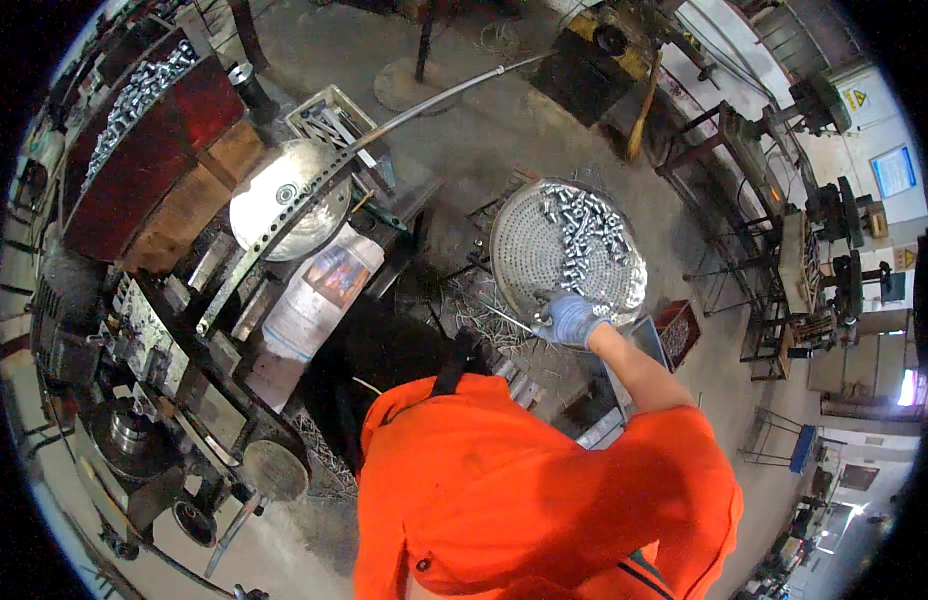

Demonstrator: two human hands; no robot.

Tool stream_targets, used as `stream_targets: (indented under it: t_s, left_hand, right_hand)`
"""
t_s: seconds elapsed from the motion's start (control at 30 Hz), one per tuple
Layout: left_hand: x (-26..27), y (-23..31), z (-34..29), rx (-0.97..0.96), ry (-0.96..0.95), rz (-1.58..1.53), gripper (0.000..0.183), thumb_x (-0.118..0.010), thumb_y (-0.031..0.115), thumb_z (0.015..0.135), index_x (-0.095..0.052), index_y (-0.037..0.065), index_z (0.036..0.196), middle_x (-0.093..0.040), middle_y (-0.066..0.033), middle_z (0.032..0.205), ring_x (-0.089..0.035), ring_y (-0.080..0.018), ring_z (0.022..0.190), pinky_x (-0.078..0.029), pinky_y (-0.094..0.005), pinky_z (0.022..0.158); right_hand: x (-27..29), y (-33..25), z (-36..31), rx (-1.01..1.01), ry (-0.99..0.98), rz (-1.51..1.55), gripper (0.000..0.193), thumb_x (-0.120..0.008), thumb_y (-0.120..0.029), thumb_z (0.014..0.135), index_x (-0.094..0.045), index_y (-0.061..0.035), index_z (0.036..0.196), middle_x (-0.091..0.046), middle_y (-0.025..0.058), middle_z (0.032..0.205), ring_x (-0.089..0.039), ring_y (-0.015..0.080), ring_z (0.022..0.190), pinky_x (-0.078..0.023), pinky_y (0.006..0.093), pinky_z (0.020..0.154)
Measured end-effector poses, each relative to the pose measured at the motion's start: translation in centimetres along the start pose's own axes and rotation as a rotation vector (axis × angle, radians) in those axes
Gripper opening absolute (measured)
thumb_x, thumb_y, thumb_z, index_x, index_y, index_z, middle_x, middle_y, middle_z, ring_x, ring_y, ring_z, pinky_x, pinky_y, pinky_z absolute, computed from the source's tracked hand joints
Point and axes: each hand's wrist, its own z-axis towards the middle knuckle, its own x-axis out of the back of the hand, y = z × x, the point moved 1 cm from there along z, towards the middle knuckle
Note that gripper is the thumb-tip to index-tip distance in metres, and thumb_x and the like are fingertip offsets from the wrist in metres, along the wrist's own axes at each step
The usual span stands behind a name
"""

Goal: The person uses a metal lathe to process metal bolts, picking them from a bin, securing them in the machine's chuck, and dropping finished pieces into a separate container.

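Note:
My right hand, in a grey-blue glove, reaches to the near rim of a large round perforated metal tray. Its fingers look curled at the rim, but whatever they hold is too small to make out. A thin metal rod ends just left of the fingers. Many short shiny metal sleeves lie heaped across the right part of the tray, some close to the fingertips. My left hand does not show; only the orange sleeve on that side is visible.
At left stands a machine with a round silver disc, a perforated metal bar and a red bin of metal parts. A small red box sits right of the tray. Metal scraps litter the floor. Benches line the right.

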Motion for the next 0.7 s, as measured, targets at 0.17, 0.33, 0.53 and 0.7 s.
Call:
stream_targets:
  t_s: [0.17,0.33,0.53,0.7]
  left_hand:
    - [0.4,0.1,-0.3,-0.002,-0.005,0.007,0.038,-0.065,0.034,0.082,-0.063,-0.004,0.083,-0.064,-0.0136,0.068,-0.057,-0.018,0.056,-0.049,-0.0318,0.056]
    - [0.2,0.5,-0.6,-0.034,-0.026,-0.059,0.035,-0.067,0.032,0.08,-0.064,-0.003,0.083,-0.064,-0.0109,0.067,-0.057,-0.017,0.055,-0.049,-0.031,0.054]
    - [-1.6,10.4,-4.2,-0.693,0.397,0.972,0.038,-0.059,0.041,0.083,-0.067,0.003,0.083,-0.065,-0.0141,0.069,-0.059,-0.0257,0.057,-0.051,-0.0355,0.06]
    - [-11.1,21.4,-8.5,-0.5,-0.193,-0.098,0.042,-0.056,0.023,0.087,-0.054,-0.005,0.117,-0.06,-0.0145,0.11,-0.056,-0.0188,0.096,-0.046,-0.0305,0.083]
  right_hand:
    - [-3.8,1.9,0.9,0.069,-0.18,-0.146,0.046,-0.06,-0.048,0.071,-0.067,-0.0079,0.091,-0.062,0.0174,0.094,-0.058,0.0349,0.086,-0.048,0.0418,0.075]
    - [-2.4,2.1,1.8,0.09,-0.131,-0.056,0.045,-0.059,-0.048,0.073,-0.066,-0.0073,0.092,-0.063,0.0168,0.088,-0.06,0.0338,0.083,-0.048,0.0417,0.074]
    - [5.1,-3.9,3.7,0.292,0.271,0.164,0.044,-0.056,-0.045,0.078,-0.065,-0.0073,0.101,-0.062,0.0167,0.098,-0.06,0.0343,0.086,-0.047,0.0436,0.077]
    - [11.5,-18.6,5.1,0.89,0.517,0.262,0.036,-0.059,-0.039,0.079,-0.065,-0.0062,0.095,-0.055,0.0171,0.116,-0.055,0.0329,0.097,-0.044,0.0415,0.083]
